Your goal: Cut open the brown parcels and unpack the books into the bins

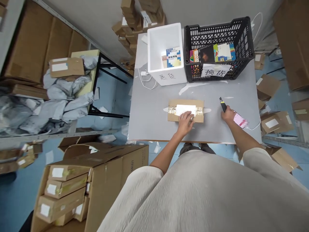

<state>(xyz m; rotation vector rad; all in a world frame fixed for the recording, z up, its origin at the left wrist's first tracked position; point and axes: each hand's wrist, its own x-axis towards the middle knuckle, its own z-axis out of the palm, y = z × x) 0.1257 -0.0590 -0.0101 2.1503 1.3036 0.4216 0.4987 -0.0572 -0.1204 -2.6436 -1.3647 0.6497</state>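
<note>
A small cardboard box (172,116) lies on the grey table in front of me, with a white label (183,109) and shiny tape across its top. My left hand (185,124) rests on the box's near side, fingers apart and their tips on the label. To the right, my right hand (228,115) is closed around a box cutter (222,104), black with a yellow band, pointing away from me and apart from the box. A phone with a lit pink screen (238,120) lies beside that hand, a white cable by its lower end.
At the table's (149,125) back stand a white foam box (166,77) and a black plastic crate (219,77), both with books inside. A large carton (116,180) of packed boxes stands front left. Wrapped parcels (72,87) pile up left; opened cardboard (277,122) lies right.
</note>
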